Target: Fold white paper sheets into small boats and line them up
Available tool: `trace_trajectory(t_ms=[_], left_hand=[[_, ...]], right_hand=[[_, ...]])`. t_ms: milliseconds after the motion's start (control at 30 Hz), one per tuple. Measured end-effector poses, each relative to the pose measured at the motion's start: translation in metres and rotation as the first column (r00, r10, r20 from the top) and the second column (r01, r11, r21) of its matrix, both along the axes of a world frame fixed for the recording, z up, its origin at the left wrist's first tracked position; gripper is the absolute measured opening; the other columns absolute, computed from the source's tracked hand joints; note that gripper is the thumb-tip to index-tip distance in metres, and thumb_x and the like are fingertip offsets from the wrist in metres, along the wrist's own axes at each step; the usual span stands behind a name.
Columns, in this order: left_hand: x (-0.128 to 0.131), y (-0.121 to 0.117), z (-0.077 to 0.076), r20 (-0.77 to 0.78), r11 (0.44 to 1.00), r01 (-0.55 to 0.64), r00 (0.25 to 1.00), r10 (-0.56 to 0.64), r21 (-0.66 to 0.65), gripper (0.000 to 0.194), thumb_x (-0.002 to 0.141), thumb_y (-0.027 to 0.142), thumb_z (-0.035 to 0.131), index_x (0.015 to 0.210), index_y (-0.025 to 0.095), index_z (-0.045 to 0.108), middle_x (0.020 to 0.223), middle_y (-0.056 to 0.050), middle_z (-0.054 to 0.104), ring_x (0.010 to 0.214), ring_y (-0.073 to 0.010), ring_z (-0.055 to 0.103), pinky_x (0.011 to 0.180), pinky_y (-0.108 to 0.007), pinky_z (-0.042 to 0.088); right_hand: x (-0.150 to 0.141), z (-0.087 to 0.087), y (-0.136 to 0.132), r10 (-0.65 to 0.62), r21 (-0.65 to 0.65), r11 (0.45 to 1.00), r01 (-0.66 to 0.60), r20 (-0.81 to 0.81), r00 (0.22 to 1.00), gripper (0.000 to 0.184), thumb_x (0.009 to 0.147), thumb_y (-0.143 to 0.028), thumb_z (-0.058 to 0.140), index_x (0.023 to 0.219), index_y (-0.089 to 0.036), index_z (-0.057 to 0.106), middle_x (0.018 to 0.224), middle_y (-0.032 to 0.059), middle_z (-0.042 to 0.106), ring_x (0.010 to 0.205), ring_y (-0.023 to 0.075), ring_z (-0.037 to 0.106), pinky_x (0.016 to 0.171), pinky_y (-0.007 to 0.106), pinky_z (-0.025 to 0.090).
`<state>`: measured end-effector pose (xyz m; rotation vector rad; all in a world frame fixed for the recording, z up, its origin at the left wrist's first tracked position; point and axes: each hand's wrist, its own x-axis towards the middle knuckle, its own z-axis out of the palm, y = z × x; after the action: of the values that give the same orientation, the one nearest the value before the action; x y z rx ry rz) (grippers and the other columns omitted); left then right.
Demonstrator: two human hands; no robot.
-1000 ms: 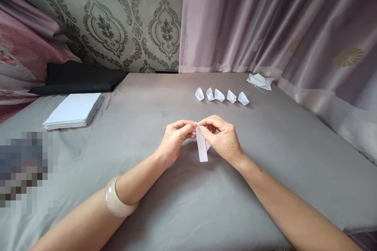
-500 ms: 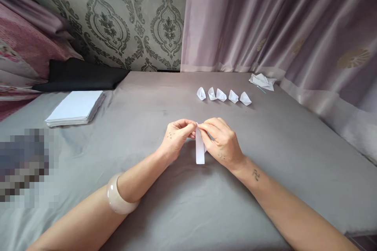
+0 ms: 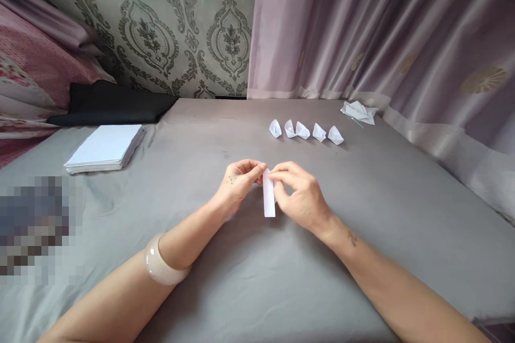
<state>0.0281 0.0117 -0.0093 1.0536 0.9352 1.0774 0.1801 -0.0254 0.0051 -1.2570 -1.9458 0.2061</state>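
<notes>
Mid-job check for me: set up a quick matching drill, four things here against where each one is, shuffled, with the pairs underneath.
1. paper strip
2. paper stack
3. bangle
4. five folded paper pieces

A. around the left forearm
B. in a row on the grey sheet
C. pinched by the left hand
D. just in front of the black cloth

Pairs: 1-C, 2-D, 3-A, 4-B

Strip (image 3: 269, 198) I hold: white paper, matt, smooth. 
Stack (image 3: 103, 146): white paper, matt. 
Bangle (image 3: 161, 263) I wear: glossy, smooth, stone or plastic, cannot tell. 
Sheet (image 3: 257, 289): grey cloth, lightly creased. 
Curtain (image 3: 300, 32): satiny cloth, soft sheen. 
Black piece (image 3: 116, 104): matt, looks like cloth.
</notes>
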Motion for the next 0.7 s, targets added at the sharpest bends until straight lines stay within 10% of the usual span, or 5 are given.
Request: trace_trajectory(t_ms=[200, 467, 700], left_hand=[[0.005, -0.008, 0.002, -0.148, 0.976, 0.028, 0.989, 0.004, 0.215, 0.025, 0.081, 0.041, 0.065, 0.078, 0.016, 0.061, 0.068, 0.001, 0.056, 0.063, -0.0105, 0.049, 0.06, -0.023, 0.04], [0.002, -0.01, -0.002, -0.343, 0.923, 0.103, 0.939, 0.033, 0.372, 0.021, 0.089, 0.038, 0.054, 0.083, 0.018, 0.058, 0.072, 0.0, 0.055, 0.064, -0.0115, 0.048, 0.06, -0.023, 0.039], [-0.005, -0.007, 0.008, -0.385, 0.762, 0.223, 0.922, 0.037, 0.608, 0.022, 0.088, 0.027, 0.054, 0.105, 0.024, 0.068, 0.109, -0.01, 0.061, 0.1, -0.0204, 0.057, 0.09, -0.031, 0.043]], right_hand=[[0.007, 0.009, 0.008, -0.118, -0.548, 0.786, -0.285, -0.586, 0.802, 0.028, 0.083, -0.041, 0.06, 0.083, -0.018, 0.075, 0.071, 0.0021, 0.069, 0.073, 0.017, 0.063, 0.071, 0.031, 0.049], [0.01, 0.009, 0.012, -0.219, -0.629, 0.684, -0.369, -0.66, 0.719, 0.032, 0.064, -0.045, 0.077, 0.071, -0.015, 0.069, 0.058, -0.0035, 0.057, 0.055, 0.008, 0.046, 0.057, 0.024, 0.039], [0.03, 0.013, 0.022, -0.225, -0.641, 0.397, -0.656, -0.761, 0.608, 0.032, 0.072, -0.044, 0.073, 0.068, -0.015, 0.061, 0.057, -0.0051, 0.048, 0.05, 0.0068, 0.04, 0.048, 0.022, 0.034]])
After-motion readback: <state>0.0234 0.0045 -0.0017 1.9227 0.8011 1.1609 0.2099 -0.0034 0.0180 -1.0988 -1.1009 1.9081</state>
